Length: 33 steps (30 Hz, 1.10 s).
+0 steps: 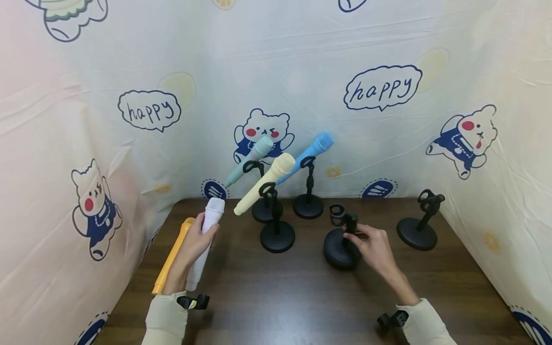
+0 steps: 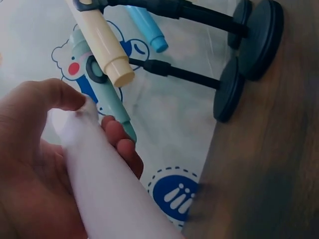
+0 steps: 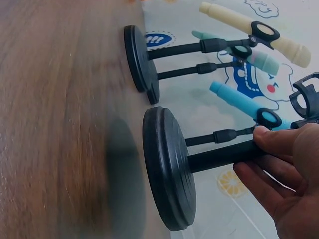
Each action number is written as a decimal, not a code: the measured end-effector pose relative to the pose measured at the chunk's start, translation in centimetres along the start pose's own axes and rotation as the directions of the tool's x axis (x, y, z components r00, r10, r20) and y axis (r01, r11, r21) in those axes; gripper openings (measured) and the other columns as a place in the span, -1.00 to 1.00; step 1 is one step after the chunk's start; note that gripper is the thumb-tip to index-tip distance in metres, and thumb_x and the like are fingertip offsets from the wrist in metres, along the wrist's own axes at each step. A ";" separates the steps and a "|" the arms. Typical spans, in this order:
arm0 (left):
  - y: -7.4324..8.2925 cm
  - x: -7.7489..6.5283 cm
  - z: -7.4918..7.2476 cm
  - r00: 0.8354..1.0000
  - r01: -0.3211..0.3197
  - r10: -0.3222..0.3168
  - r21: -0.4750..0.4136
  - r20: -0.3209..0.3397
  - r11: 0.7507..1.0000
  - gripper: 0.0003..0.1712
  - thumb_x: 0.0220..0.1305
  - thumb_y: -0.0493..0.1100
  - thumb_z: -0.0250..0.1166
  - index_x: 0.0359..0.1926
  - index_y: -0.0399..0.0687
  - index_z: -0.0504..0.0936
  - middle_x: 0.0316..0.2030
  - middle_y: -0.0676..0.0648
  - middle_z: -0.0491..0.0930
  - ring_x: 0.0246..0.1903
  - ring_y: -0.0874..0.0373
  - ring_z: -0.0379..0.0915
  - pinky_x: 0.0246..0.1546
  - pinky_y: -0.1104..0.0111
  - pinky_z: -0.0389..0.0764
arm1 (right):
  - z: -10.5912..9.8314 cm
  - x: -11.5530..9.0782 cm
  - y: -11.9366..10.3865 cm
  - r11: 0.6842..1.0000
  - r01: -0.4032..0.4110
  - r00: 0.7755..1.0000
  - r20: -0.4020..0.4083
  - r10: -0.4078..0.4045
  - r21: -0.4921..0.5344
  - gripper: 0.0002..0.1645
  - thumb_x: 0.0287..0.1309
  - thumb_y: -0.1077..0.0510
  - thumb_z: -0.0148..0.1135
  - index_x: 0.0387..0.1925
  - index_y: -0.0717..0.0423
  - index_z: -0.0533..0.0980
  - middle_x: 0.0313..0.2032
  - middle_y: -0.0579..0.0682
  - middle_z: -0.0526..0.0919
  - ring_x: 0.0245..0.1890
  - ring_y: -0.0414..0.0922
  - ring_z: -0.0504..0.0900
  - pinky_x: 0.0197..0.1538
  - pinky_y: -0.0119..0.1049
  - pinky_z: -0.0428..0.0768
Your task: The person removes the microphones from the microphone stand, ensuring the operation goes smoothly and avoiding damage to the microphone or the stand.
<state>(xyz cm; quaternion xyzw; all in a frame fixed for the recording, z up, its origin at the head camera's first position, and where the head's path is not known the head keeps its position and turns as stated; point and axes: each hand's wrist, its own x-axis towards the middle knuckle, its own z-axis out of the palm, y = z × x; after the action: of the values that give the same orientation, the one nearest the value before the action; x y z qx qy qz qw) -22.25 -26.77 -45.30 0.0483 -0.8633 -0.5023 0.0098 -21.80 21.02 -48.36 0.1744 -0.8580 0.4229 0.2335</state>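
Note:
My left hand (image 1: 196, 242) grips a white microphone (image 1: 212, 215) by its upper body, head end pointing away; its pale handle (image 2: 114, 189) fills the lower left wrist view. Just left of that hand lies an orange microphone (image 1: 172, 258), partly hidden by the wrist. With thumb and fingers, my right hand (image 1: 374, 247) pinches the pole of a black microphone stand (image 1: 340, 251). Its round base (image 3: 169, 169) appears raised off the tabletop, a shadow beside it. The clip (image 1: 338, 214) on top holds nothing.
Three stands at the back hold a cream microphone (image 1: 265, 184), a mint microphone (image 1: 250, 160) and a blue microphone (image 1: 308, 155). Another black stand (image 1: 418, 232) with a vacant clip stands at the right. A printed cloth (image 1: 302, 72) hangs behind the brown table (image 1: 280, 297).

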 end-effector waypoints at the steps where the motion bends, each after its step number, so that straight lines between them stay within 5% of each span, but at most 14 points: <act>1: -0.2 0.0 0.0 1.000 -0.004 0.004 0.021 0.003 1.000 -0.32 0.58 -0.08 0.17 0.53 -0.24 0.16 -0.24 -0.28 0.57 -0.47 0.02 0.55 -0.40 0.24 0.64 | -0.1 0.0 0.1 1.000 -0.001 1.000 -0.004 0.001 0.000 -0.77 0.14 0.35 0.57 -0.14 0.14 0.79 -0.20 0.10 0.88 -0.23 -0.03 0.87 -0.18 -0.49 0.75; 5: -1.0 -0.2 -0.2 1.000 0.016 -0.016 0.098 -0.006 0.995 -0.23 0.56 -0.03 0.21 0.58 -0.23 0.13 0.01 -0.36 0.55 -0.40 0.03 0.57 -0.35 0.30 0.63 | -0.4 0.1 0.4 1.000 -0.002 1.000 -0.022 0.001 -0.012 -0.76 0.13 0.35 0.57 -0.15 0.12 0.80 -0.21 0.11 0.88 -0.26 -0.10 0.86 -0.17 -0.75 0.60; 14: -2.6 -0.2 -1.1 0.998 0.009 0.001 0.154 -0.065 0.988 -0.22 0.51 -0.01 0.33 0.52 -0.29 0.25 0.26 -0.43 0.52 -0.29 -0.01 0.62 -0.28 0.30 0.69 | -1.1 0.4 1.0 0.999 -0.009 1.000 -0.030 0.008 -0.037 -0.78 0.16 0.33 0.57 -0.14 0.12 0.80 -0.23 0.08 0.88 -0.28 -0.12 0.85 -0.19 -0.75 0.57; 33: -5.3 0.4 -1.3 0.996 0.062 -0.038 0.319 -0.083 0.946 -0.23 0.41 0.01 0.37 0.40 -0.41 0.34 0.22 -0.53 0.54 -0.21 -0.13 0.71 -0.20 0.08 0.79 | -3.2 1.4 2.5 0.989 -0.105 0.994 -0.029 0.103 -0.101 -0.82 0.28 0.24 0.51 -0.09 0.12 0.79 -0.22 0.12 0.88 -0.24 0.13 0.88 -0.19 -0.79 0.50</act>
<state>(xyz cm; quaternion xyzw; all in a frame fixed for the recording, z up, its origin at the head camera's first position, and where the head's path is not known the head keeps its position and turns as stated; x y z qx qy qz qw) -22.20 -30.55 -49.23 0.0900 -0.9311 -0.3529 0.0218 -23.35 24.95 -47.50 0.1123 -0.8836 0.3921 0.2299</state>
